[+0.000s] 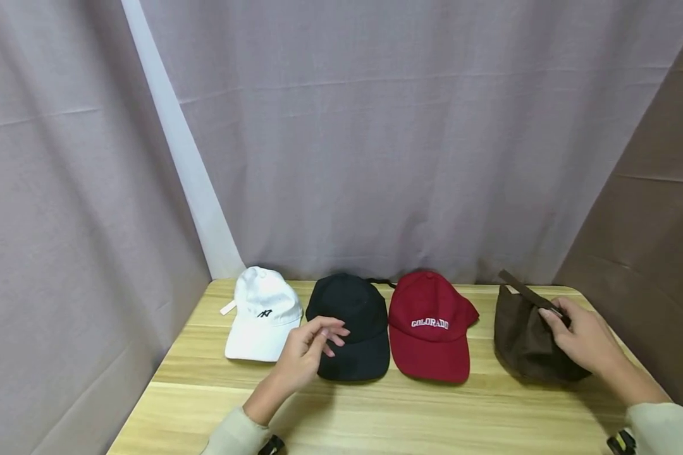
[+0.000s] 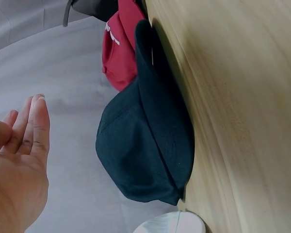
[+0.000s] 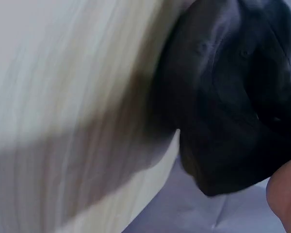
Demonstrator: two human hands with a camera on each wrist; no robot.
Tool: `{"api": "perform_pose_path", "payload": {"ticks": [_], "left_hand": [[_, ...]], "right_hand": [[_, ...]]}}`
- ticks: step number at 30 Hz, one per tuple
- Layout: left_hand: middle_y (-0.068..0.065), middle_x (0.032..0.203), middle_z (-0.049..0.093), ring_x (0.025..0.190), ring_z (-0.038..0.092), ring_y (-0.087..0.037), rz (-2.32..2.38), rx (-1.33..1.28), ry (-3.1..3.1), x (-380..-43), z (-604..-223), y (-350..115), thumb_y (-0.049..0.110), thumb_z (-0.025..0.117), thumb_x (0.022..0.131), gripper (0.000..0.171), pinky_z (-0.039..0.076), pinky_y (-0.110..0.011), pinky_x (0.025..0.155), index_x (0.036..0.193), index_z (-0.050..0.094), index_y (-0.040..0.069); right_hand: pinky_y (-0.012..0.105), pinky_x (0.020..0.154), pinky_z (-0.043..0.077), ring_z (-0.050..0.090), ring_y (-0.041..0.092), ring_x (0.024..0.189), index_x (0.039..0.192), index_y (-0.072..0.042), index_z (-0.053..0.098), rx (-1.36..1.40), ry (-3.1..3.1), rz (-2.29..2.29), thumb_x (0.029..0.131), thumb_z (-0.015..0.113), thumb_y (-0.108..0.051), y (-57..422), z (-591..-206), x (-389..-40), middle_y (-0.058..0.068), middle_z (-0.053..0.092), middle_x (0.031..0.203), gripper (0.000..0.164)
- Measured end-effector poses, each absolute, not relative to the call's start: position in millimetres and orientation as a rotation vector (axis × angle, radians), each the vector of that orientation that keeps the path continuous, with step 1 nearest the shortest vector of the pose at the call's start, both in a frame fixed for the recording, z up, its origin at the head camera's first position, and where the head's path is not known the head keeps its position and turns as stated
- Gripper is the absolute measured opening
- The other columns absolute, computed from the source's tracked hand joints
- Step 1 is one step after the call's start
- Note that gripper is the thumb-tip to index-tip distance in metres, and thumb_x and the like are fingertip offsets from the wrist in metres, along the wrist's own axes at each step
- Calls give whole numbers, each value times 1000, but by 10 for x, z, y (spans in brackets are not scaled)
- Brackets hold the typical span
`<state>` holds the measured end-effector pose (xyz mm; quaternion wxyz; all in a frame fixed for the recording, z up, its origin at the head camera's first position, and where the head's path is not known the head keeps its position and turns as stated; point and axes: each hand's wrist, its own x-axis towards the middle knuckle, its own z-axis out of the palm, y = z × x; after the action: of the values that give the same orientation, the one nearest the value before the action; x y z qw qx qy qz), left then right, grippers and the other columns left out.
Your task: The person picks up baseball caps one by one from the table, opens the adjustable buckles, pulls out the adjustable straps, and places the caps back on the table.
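At the right end of the table, my right hand [image 1: 586, 338] pinches a dark brown baseball cap [image 1: 518, 341] by the strap at its back. The right wrist view shows this brown cap [image 3: 218, 111] close up and blurred, with part of the hand [image 3: 286, 194] at the edge. My left hand [image 1: 301, 355] is held over the table in front of a black cap [image 1: 347, 297], fingers loosely bent and holding nothing. In the left wrist view, the left hand [image 2: 19, 174] is apart from the black cap [image 2: 128, 141].
A red cap [image 1: 429, 297] lettered COLORADO lies right of the black one. To the left sits a white cap [image 1: 267, 294] with a small dark logo. All rest on a light wooden table [image 1: 375, 417]; grey curtains [image 1: 341, 158] hang behind it.
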<state>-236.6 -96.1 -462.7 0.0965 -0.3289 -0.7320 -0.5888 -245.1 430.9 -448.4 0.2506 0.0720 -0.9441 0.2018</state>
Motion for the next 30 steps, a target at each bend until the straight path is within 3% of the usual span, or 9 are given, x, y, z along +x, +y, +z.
{"api": "perform_pose_path", "payload": {"ticks": [8,15,22,27,30], "left_hand": [[-20,107,73,88,71,-33,-1752,-1007,-2146,-2331,-4573,-943,5,40,106,28,59,-37,66,120,63,10],[-17,107,74,90,71,-33,-1740,-1034,-2148,-2287,-4507,-886,11,43,106,25,60,-34,68,119,64,14],[-7,106,76,91,73,-19,-1645,-1044,-2166,-2254,-4385,-783,15,52,104,20,59,-29,68,118,66,18],[-7,108,75,96,71,-15,-1540,-1113,-2069,-2234,-4235,-653,12,58,100,20,57,-28,75,119,66,13],[-5,117,72,107,66,-16,-1480,-1123,-2027,-2199,-4137,-580,14,65,96,28,54,-31,86,124,64,12]], "right_hand": [[20,53,31,43,-2,60,92,-14,62,321,-2464,709,96,66,-19,3826,-4141,-2265,-4,53,67,7],[17,51,31,42,-2,56,83,-24,61,451,-2368,752,90,71,-12,3234,-3811,-2063,-11,50,62,17],[15,51,34,42,-1,52,81,-34,58,613,-2361,824,90,73,-14,2635,-3665,-1934,-17,47,61,26],[14,49,33,40,-2,53,79,-34,55,721,-2363,880,91,72,-15,2313,-3623,-1895,-18,43,61,28],[13,49,32,39,-4,53,78,-33,53,809,-2341,905,90,72,-13,2157,-3621,-1881,-18,43,61,30]]}}
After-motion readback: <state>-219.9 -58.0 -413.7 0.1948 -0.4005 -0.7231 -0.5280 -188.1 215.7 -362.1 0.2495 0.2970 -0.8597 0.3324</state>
